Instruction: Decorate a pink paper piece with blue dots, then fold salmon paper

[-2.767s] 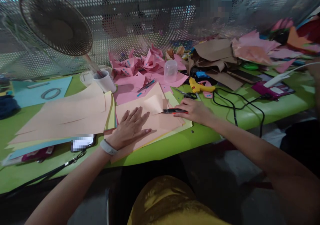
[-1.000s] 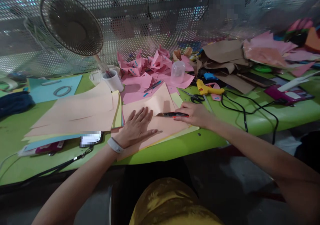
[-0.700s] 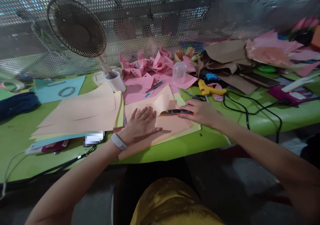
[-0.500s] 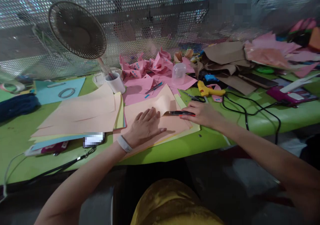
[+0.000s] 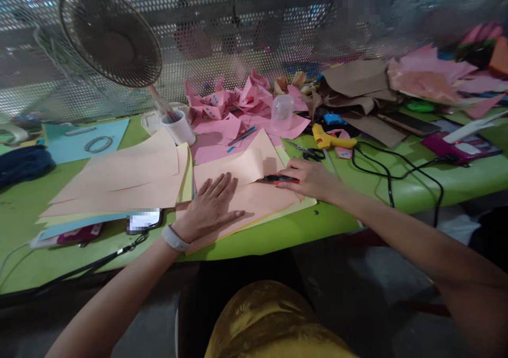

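Note:
My left hand (image 5: 210,207) lies flat with fingers spread on a peach paper sheet (image 5: 257,204) in front of me. My right hand (image 5: 307,179) is closed round a black and red cutter (image 5: 278,178). The cutter's tip touches the sheet at a slit, where a flap of the paper (image 5: 248,166) curls up. Beneath the peach sheet, the edge of a yellow sheet (image 5: 307,205) shows at the right.
Stacked peach sheets (image 5: 115,180), a phone (image 5: 145,220) and a fan (image 5: 111,37) stand or lie left. Scissors (image 5: 311,153), a yellow glue gun (image 5: 331,140) and its black cable lie right. Behind are folded pink papers (image 5: 226,101) and a clear cup (image 5: 282,113).
My left hand has slid left over the sheet. My right hand has moved slightly left with the cutter, and the slit now reaches further left.

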`<action>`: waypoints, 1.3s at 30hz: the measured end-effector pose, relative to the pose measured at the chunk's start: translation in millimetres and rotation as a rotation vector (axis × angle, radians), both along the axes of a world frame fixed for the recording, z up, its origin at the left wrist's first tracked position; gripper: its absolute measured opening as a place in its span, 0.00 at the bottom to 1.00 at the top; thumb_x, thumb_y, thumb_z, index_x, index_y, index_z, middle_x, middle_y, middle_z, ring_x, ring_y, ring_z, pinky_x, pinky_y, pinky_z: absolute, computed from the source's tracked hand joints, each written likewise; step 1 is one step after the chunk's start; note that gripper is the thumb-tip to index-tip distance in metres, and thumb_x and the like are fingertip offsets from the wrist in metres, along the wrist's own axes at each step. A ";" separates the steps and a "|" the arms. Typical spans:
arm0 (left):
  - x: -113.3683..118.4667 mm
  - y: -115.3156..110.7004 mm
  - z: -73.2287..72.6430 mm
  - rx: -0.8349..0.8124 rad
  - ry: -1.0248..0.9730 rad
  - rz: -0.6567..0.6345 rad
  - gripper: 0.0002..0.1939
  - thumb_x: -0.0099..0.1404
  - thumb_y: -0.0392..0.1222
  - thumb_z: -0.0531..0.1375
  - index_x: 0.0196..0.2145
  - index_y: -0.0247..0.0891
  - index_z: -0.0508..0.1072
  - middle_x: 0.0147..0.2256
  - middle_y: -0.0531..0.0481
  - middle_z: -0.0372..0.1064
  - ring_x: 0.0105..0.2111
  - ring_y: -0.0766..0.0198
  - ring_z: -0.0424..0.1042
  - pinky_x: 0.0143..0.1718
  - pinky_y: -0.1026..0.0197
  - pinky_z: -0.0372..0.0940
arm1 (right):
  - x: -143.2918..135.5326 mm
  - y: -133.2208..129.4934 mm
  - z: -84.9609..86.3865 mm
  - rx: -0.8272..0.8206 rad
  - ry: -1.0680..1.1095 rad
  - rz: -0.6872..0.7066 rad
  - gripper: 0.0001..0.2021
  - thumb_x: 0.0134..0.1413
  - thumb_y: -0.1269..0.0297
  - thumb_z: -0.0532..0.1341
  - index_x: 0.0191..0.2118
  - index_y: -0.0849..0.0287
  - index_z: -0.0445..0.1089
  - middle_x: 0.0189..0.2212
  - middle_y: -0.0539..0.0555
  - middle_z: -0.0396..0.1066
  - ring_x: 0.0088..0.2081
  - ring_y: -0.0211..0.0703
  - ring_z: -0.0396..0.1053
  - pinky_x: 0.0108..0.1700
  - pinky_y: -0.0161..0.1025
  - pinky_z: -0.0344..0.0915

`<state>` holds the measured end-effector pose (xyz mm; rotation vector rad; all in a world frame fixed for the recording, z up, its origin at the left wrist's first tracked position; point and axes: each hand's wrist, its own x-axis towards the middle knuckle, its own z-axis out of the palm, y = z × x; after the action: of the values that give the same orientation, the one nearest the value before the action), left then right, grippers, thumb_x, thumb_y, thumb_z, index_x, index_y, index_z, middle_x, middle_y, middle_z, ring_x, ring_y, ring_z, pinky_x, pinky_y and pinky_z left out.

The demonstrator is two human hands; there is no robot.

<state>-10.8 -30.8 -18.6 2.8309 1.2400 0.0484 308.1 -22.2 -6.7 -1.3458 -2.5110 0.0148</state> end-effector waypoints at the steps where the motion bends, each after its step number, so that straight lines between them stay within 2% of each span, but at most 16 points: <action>1: 0.1 -0.2 -0.2 0.005 -0.006 0.001 0.45 0.67 0.71 0.42 0.71 0.38 0.42 0.71 0.39 0.40 0.71 0.49 0.41 0.68 0.43 0.41 | 1.7 -0.4 -0.3 -0.005 -0.002 0.006 0.19 0.64 0.52 0.59 0.50 0.59 0.76 0.38 0.59 0.73 0.40 0.47 0.72 0.37 0.39 0.64; 6: -1.8 -0.7 -3.6 0.029 -0.035 -0.007 0.45 0.67 0.70 0.44 0.71 0.40 0.42 0.71 0.41 0.41 0.70 0.49 0.42 0.69 0.44 0.41 | 10.6 -1.6 -2.3 -0.028 0.030 0.011 0.17 0.63 0.50 0.59 0.46 0.55 0.78 0.38 0.57 0.73 0.37 0.46 0.72 0.36 0.40 0.65; 12: -2.7 -1.5 -3.0 0.012 -0.024 -0.003 0.44 0.68 0.70 0.42 0.71 0.41 0.40 0.71 0.42 0.39 0.71 0.51 0.39 0.69 0.43 0.40 | -4.4 0.5 0.5 -0.019 0.013 -0.018 0.18 0.63 0.50 0.59 0.49 0.54 0.77 0.38 0.58 0.74 0.39 0.49 0.73 0.36 0.40 0.65; 19: -1.2 -2.0 -1.7 -0.004 -0.033 0.004 0.45 0.67 0.71 0.43 0.71 0.41 0.41 0.71 0.43 0.41 0.71 0.50 0.39 0.69 0.43 0.40 | -0.3 -1.5 -0.4 -0.048 0.052 0.021 0.18 0.63 0.50 0.58 0.48 0.55 0.77 0.40 0.57 0.74 0.38 0.46 0.73 0.37 0.40 0.66; 22: -1.2 -2.2 -2.2 0.002 -0.031 0.007 0.45 0.67 0.71 0.42 0.71 0.40 0.41 0.71 0.42 0.41 0.71 0.50 0.39 0.69 0.44 0.39 | -5.6 0.4 -1.9 -0.026 0.040 -0.003 0.18 0.63 0.50 0.59 0.49 0.55 0.77 0.40 0.58 0.73 0.40 0.49 0.72 0.38 0.41 0.66; 25: -1.4 -2.0 -3.4 0.015 -0.032 0.008 0.47 0.67 0.71 0.42 0.71 0.37 0.39 0.71 0.40 0.40 0.71 0.50 0.40 0.69 0.45 0.39 | -11.4 1.4 -1.2 -0.035 0.022 0.035 0.18 0.63 0.52 0.59 0.51 0.56 0.77 0.39 0.59 0.73 0.41 0.50 0.72 0.38 0.42 0.65; 32: -2.4 -1.1 -5.8 0.032 -0.057 -0.011 0.47 0.67 0.72 0.41 0.71 0.37 0.38 0.71 0.38 0.41 0.71 0.50 0.40 0.69 0.45 0.39 | -20.2 -1.2 4.4 -0.029 0.004 -0.005 0.18 0.62 0.51 0.59 0.48 0.56 0.78 0.39 0.58 0.73 0.39 0.49 0.72 0.37 0.41 0.64; 39: -0.9 -2.7 -5.7 0.009 -0.077 -0.005 0.47 0.67 0.72 0.42 0.71 0.36 0.41 0.71 0.38 0.41 0.71 0.50 0.40 0.69 0.45 0.38 | -25.6 -3.7 6.0 -0.010 -0.003 0.039 0.17 0.63 0.54 0.60 0.49 0.57 0.77 0.37 0.57 0.73 0.37 0.45 0.72 0.36 0.39 0.64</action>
<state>-11.7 -33.5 -24.2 2.8111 1.2198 0.1611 282.5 -25.9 -0.7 -1.3018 -2.5427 0.0342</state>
